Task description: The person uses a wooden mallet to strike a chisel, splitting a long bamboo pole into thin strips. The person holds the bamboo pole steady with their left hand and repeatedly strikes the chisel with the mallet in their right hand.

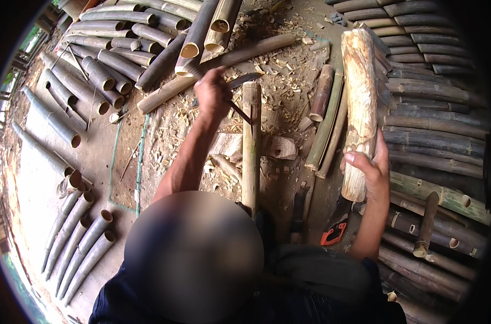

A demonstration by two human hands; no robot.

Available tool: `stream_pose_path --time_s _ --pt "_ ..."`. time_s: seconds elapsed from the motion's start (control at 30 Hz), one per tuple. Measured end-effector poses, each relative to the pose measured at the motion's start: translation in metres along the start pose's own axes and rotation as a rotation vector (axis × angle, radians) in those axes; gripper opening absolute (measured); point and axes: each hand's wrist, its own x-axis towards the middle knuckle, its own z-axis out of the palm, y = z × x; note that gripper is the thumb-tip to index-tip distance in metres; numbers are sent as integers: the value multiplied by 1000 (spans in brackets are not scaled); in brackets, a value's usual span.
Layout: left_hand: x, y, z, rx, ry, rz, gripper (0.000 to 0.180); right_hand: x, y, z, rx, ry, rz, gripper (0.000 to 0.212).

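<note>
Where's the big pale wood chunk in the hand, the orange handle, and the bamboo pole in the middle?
Pale wood chunk (360, 102): head view, middle of its side.
Orange handle (326, 237): head view, its left edge.
Bamboo pole (251, 156): head view, middle of its length.

Left hand clenched, stretched ahead — right hand curled

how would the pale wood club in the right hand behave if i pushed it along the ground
The pale wood club is probably stiff: it shows no bend though the right hand holds it near one end. Its rough, worn surface suggests drag, and its roundish, uneven body might roll with a wobble.
</note>
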Motion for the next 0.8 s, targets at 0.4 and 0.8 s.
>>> stream_pose_path --time_s 0.4,0.8 --pt "-97 18 12 63 -61 70 31 -30 15 5 -13 -69 59 80" --pt "-72 -1 -37 -104 62 -110 32 -42 21 9 10 -95 159 80"
